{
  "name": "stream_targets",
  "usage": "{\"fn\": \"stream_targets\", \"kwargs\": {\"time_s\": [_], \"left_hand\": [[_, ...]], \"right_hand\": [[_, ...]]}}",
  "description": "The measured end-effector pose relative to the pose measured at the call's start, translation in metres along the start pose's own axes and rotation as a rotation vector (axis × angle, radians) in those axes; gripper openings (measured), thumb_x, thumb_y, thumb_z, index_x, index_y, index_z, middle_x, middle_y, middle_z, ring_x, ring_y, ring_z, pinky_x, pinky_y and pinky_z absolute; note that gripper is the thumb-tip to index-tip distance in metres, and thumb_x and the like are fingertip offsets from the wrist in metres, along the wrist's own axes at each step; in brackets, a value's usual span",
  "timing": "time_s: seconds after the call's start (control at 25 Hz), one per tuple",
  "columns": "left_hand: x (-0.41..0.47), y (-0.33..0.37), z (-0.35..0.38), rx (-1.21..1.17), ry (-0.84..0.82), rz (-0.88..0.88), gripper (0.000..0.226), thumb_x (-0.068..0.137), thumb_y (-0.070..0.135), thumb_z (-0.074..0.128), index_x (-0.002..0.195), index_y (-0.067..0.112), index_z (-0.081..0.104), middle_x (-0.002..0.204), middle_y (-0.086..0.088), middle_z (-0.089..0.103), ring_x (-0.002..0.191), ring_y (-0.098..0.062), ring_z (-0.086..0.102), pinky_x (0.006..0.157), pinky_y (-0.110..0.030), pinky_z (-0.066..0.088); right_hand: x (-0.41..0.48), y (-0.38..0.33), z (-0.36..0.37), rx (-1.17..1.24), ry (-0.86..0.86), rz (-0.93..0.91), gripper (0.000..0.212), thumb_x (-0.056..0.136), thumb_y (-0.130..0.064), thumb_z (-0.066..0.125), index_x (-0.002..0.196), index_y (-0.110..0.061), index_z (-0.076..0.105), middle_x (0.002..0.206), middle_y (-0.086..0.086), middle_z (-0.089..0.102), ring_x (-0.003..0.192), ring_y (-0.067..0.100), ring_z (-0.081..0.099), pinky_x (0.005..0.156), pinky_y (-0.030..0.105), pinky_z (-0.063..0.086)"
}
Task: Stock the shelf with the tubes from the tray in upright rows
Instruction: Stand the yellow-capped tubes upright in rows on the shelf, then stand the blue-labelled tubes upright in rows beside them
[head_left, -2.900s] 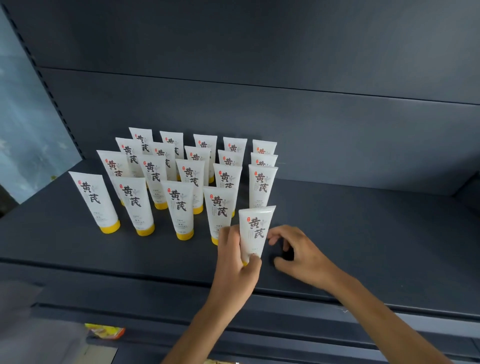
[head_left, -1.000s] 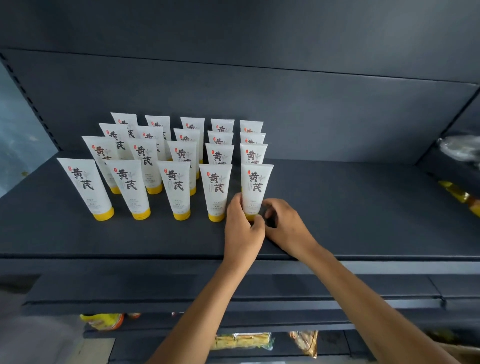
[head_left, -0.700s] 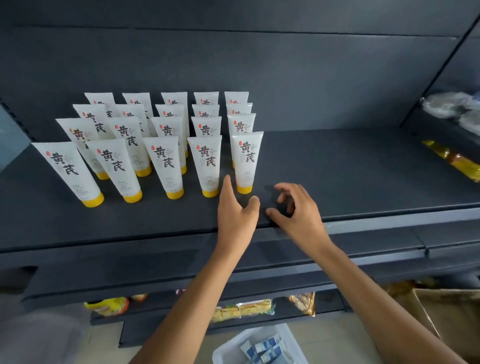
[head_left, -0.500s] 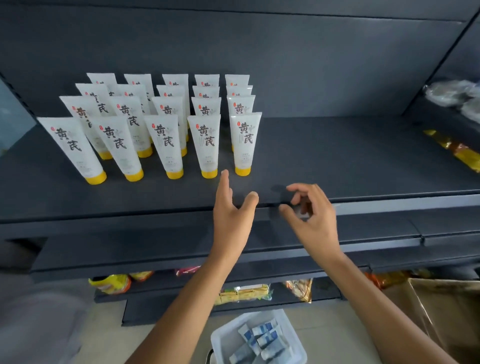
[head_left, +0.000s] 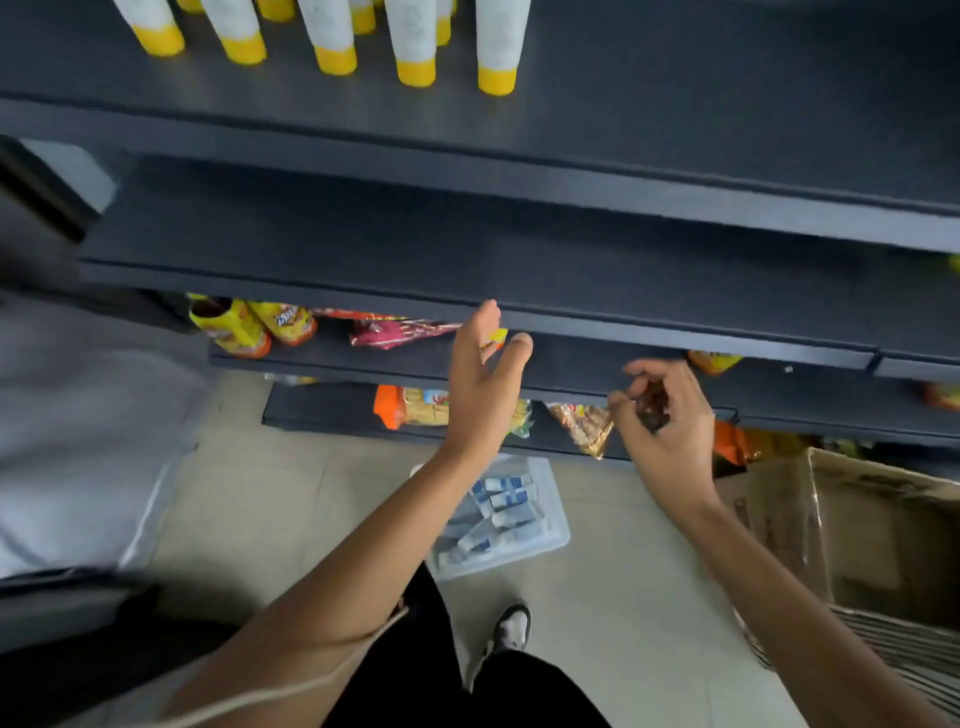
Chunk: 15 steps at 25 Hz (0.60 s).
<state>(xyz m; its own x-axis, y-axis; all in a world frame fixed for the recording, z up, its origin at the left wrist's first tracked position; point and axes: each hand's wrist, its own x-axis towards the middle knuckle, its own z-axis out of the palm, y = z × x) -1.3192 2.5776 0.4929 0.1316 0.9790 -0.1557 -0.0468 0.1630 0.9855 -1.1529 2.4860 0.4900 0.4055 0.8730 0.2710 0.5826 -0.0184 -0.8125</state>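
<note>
White tubes with yellow caps (head_left: 496, 57) stand upright in a row on the dark shelf (head_left: 675, 119) at the top of the view; only their lower ends show. On the floor below sits a clear tray (head_left: 550, 525) holding several white and blue tubes (head_left: 501, 501). My left hand (head_left: 485, 384) hangs open in front of the lower shelves, above the tray, holding nothing. To its right, my right hand (head_left: 665, 421) has loosely curled fingers that are apart and empty.
Lower shelves (head_left: 519, 270) hold snack bags in yellow (head_left: 249, 325), red (head_left: 400, 330) and orange (head_left: 410, 408). An open cardboard box (head_left: 852, 535) stands on the floor at the right. My shoe (head_left: 506, 631) is on the tiled floor beside the tray.
Both hands have left the front-row tube and dropped from the tube shelf to in front of the lower shelves. The view has tilted down to the floor and the tray.
</note>
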Motion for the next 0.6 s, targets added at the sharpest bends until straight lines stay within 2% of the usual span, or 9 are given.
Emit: {"fn": "stream_targets", "kwargs": {"time_s": [0.12, 0.24, 0.36, 0.48, 0.6], "left_hand": [[-0.009, -0.057, 0.001, 0.02, 0.033, -0.115, 0.055, 0.095, 0.024, 0.063, 0.146, 0.012, 0.05, 0.148, -0.002, 0.054, 0.135, -0.009, 0.052, 0.104, -0.016, 0.04], [-0.009, -0.119, 0.002, 0.092, -0.002, -0.226, 0.055, 0.094, 0.026, 0.065, 0.145, 0.01, 0.051, 0.143, -0.004, 0.058, 0.13, -0.011, 0.054, 0.1, -0.016, 0.041], [0.01, -0.199, -0.001, 0.29, -0.193, -0.275, 0.053, 0.096, 0.025, 0.065, 0.145, 0.009, 0.051, 0.145, -0.006, 0.057, 0.134, -0.016, 0.054, 0.104, -0.024, 0.041], [0.032, -0.284, -0.007, 0.453, -0.394, -0.283, 0.066, 0.089, 0.036, 0.062, 0.147, 0.007, 0.048, 0.148, -0.009, 0.054, 0.134, -0.019, 0.053, 0.108, -0.03, 0.042], [0.048, -0.37, -0.009, 0.552, -0.463, -0.32, 0.069, 0.091, 0.038, 0.063, 0.149, 0.005, 0.045, 0.147, -0.014, 0.054, 0.135, -0.023, 0.052, 0.111, -0.035, 0.042]], "right_hand": [[-0.039, 0.052, 0.005, -0.048, -0.06, 0.121, 0.022, 0.086, -0.002, 0.073, 0.102, -0.013, 0.063, 0.095, 0.002, 0.057, 0.079, 0.01, 0.056, 0.066, 0.017, 0.045], [-0.077, 0.108, 0.022, -0.109, -0.119, 0.272, 0.025, 0.087, -0.005, 0.073, 0.103, -0.019, 0.061, 0.099, -0.002, 0.058, 0.081, 0.011, 0.058, 0.067, 0.024, 0.048], [-0.115, 0.174, 0.055, -0.164, -0.162, 0.366, 0.026, 0.086, -0.007, 0.074, 0.107, -0.018, 0.062, 0.101, 0.001, 0.06, 0.083, 0.014, 0.06, 0.066, 0.02, 0.048], [-0.152, 0.244, 0.098, -0.208, -0.2, 0.451, 0.027, 0.086, -0.008, 0.073, 0.11, -0.015, 0.062, 0.103, 0.002, 0.061, 0.085, 0.016, 0.06, 0.067, 0.013, 0.044], [-0.183, 0.313, 0.146, -0.202, -0.222, 0.521, 0.027, 0.086, -0.012, 0.072, 0.11, -0.013, 0.062, 0.104, -0.001, 0.058, 0.083, 0.017, 0.059, 0.071, 0.021, 0.046]]}}
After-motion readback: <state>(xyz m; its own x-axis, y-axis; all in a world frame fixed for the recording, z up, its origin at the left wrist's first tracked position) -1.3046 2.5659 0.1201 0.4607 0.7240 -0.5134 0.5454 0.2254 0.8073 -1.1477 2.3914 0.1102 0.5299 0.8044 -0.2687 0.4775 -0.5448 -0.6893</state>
